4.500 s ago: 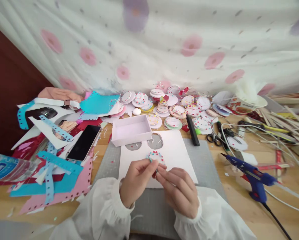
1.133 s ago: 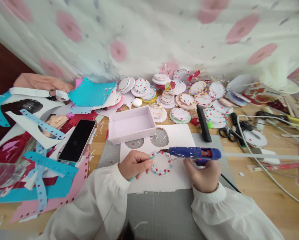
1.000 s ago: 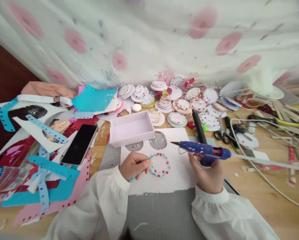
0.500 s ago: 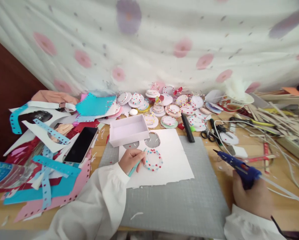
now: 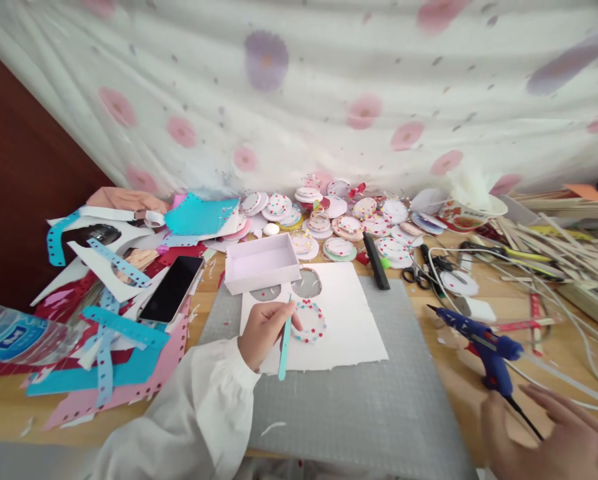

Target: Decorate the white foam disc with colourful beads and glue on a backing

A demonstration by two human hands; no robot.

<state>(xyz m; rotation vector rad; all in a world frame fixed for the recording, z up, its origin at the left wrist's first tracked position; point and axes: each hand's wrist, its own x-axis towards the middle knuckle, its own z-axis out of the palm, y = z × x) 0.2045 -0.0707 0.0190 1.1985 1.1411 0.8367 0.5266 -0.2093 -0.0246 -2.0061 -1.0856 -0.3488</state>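
Note:
My left hand (image 5: 266, 333) is closed on a slim, flat turquoise tool (image 5: 285, 350) with a narrow tip and a rounded lower end. Its exact kind I cannot make out. Just right of those fingers, a ring of red, white and blue beads (image 5: 323, 327) lies on a white sheet (image 5: 353, 313) with round cut-outs. At the lower right, my right hand (image 5: 553, 433) is open, fingers apart around the cord of a blue glue gun (image 5: 499, 353). The glue gun rests on the table, a long glue stick running from its back.
A grey cutting mat (image 5: 349, 420) lies under the sheet, with a white open box (image 5: 261, 261) at its top. Paper scraps and a phone (image 5: 173, 290) are on the left. Decorated discs (image 5: 339, 249) line the back; scissors (image 5: 416, 277), cables and wooden sticks (image 5: 573, 247) lie right.
My right hand has let go of the glue gun and drawn back toward the lower right, opening. The turquoise tool in my left hand has swung more upright.

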